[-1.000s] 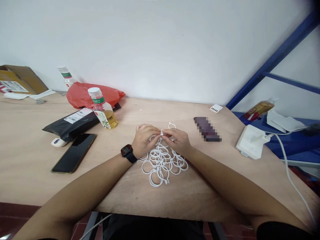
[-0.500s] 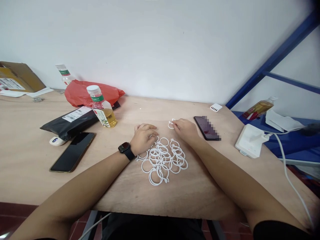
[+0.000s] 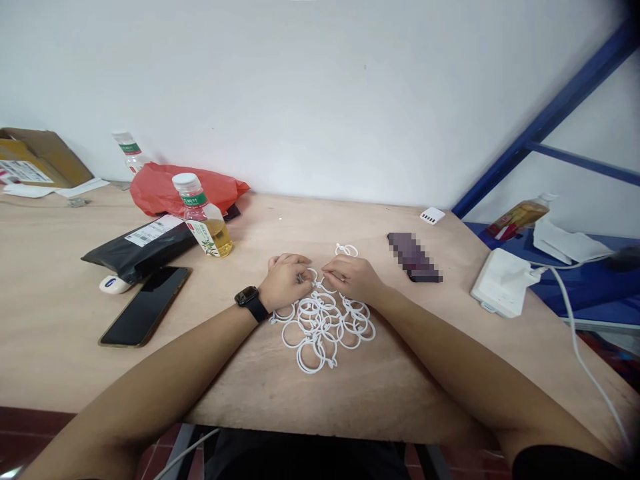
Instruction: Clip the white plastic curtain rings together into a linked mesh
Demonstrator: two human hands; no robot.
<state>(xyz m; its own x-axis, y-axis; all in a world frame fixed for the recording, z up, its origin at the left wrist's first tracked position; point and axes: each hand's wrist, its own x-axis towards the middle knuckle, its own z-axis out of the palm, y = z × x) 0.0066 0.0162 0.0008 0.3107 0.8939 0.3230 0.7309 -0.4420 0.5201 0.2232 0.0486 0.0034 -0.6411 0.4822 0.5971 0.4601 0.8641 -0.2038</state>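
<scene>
We are keeping our left hand and right hand close together on the far edge of one heap of thin white plastic rings, which are too tangled for counting, at the middle of the wooden table. One loose ring is lying just beyond. Our curled fingers are hiding any grip, so we cannot tell it.

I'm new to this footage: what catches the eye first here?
A heap of white rings lies central on the table, the left hand and right hand meeting at its far edge. To the left stand a bottle of yellow drink and a red bag, a phone nearer.
</scene>
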